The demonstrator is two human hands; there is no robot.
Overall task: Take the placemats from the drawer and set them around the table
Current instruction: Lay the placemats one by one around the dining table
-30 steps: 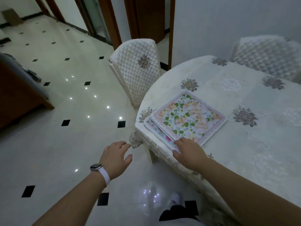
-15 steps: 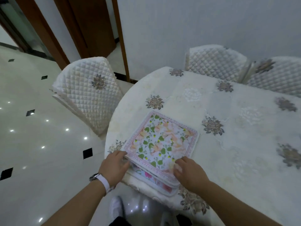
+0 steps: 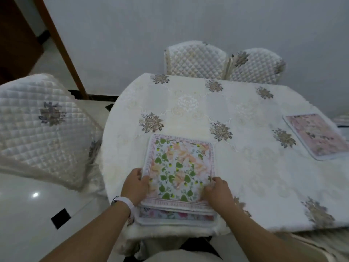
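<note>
On table (image 3: 188, 103), two hands (image 3: 135, 184) gripping stacked placemats (image 3: 179, 171), one placemat (image 3: 317, 136) apart

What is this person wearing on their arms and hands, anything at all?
Very little. Both forearms are bare, with no sleeves in view, and neither hand has a glove or any ring I can make out. The left hand has a watch with a white band around the wrist, its dark case on the outer side. The right hand and its wrist carry nothing.

A plain pale grey wall (image 3: 132, 35) backs three white quilted chair covers (image 3: 195, 59). Glossy white floor tiles (image 3: 24, 214) with black diamond insets reflect a light spot; a brown wooden door frame (image 3: 62, 48) stands left.
</note>
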